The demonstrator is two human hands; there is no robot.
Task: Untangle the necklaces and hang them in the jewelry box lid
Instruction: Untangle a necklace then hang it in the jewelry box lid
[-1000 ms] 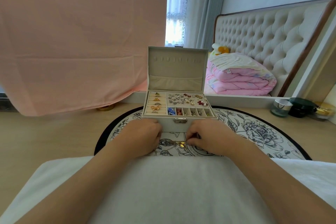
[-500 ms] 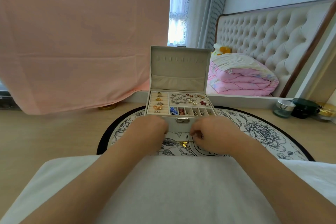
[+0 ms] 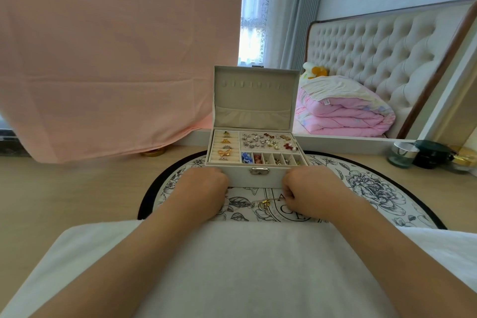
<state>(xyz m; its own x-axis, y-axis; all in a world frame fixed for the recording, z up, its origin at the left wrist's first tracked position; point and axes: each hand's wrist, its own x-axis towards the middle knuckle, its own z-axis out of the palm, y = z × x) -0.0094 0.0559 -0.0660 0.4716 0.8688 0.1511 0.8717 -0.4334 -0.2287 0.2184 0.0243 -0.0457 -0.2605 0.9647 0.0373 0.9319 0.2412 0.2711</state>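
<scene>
A white leatherette jewelry box (image 3: 258,178) stands mid-frame, its beige velvet lid (image 3: 253,100) upright, with a row of small hooks. It sits on a round floral-printed mat with a black rim (image 3: 361,183), on a pale wood tabletop (image 3: 64,188). A pink cloth (image 3: 116,59) fills the upper left and a tufted cream headboard (image 3: 374,54) the right. Before the box lies a thin gold chain necklace (image 3: 264,202). The right hand (image 3: 312,192) pinches it with curled fingers. The left hand (image 3: 204,187) is curled over the other end, its grip hidden.
</scene>
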